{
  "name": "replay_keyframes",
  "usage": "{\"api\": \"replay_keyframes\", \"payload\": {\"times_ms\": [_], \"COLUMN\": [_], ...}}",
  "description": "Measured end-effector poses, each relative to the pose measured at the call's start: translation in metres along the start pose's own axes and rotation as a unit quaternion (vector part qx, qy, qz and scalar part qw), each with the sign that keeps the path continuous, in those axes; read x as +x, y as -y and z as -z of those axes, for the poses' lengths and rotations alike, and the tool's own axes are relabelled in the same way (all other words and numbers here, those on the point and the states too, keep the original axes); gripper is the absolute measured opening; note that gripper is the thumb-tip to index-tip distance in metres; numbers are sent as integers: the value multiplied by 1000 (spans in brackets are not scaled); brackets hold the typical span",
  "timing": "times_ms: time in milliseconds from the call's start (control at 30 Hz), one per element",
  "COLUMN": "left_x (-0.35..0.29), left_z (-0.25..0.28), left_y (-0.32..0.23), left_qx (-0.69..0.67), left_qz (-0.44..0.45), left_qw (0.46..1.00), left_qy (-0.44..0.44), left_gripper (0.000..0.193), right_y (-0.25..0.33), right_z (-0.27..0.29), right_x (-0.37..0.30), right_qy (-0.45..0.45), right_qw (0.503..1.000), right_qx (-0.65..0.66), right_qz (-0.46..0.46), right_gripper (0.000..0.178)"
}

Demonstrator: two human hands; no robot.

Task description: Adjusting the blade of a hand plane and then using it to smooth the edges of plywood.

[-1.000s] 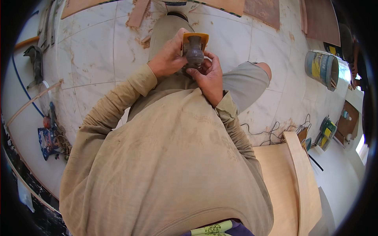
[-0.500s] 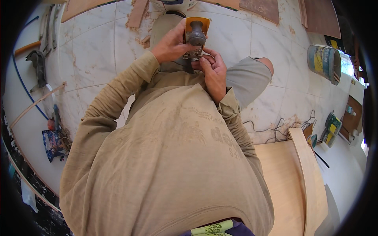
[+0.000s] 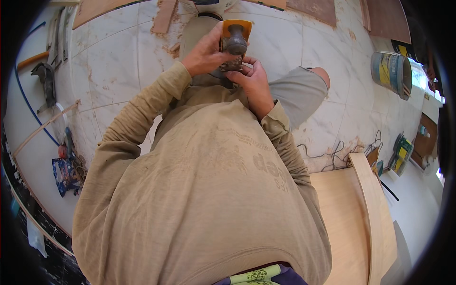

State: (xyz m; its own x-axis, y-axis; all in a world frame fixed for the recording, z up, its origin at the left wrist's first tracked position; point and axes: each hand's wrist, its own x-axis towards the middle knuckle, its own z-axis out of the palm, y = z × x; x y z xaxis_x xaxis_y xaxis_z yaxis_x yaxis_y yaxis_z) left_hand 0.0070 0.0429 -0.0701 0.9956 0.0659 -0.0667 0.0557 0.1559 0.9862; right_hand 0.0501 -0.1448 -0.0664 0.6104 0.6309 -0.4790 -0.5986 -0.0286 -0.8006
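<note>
Between my knees, at the top middle, I hold what looks like a hand plane [image 3: 235,45]. It has a yellow body, a dark grey round knob at the far end and a mottled metal part nearer me. My left hand [image 3: 206,53] is closed around its left side, with the thumb across the metal part. Closed at its near right end, my right hand [image 3: 254,83] pinches with thumb and fingers. What exactly those fingertips grip is partly hidden.
Wood strips [image 3: 165,16] and shavings lie on the pale tile floor. At right stands a blue-grey bucket [image 3: 387,71], with tangled cords [image 3: 337,154] below. A curved wooden panel [image 3: 342,209] sits beside me at lower right. Clamp-like tools [image 3: 46,83] lie at left.
My right hand's fingers have shifted slightly up and left against the near end of the plane. The left hand keeps its hold, and the plane has barely moved.
</note>
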Motion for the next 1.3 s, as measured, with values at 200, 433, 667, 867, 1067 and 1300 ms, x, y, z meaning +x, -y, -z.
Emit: {"api": "replay_keyframes", "payload": {"times_ms": [200,433,667,867,1067,1300], "left_x": [-1,-1,-1,2,-6,-42], "left_z": [-3,-4,-3,-3,-3,-41], "left_y": [-1,-1,2,1,-4,-49], "left_qx": [37,42,50,123,135,230], "left_qz": [-17,-14,-22,-18,-6,-122], "left_qw": [999,999,998,992,991,966], "left_qy": [-6,-9,2,-1,-4,-3], "left_gripper": [55,54,53,54,57,51], "right_y": [2,12,9,3,9,3], "right_z": [-1,-8,-10,-9,-7,9], "right_x": [-5,-3,-3,0,-8,-42], "right_qy": [-11,58,37,24,49,55], "right_qw": [1000,995,994,996,996,993], "right_qx": [-11,-9,37,37,1,-100], "right_qz": [-14,-80,-96,-73,-75,-7], "right_gripper": [50,35,31,32,32,26]}}
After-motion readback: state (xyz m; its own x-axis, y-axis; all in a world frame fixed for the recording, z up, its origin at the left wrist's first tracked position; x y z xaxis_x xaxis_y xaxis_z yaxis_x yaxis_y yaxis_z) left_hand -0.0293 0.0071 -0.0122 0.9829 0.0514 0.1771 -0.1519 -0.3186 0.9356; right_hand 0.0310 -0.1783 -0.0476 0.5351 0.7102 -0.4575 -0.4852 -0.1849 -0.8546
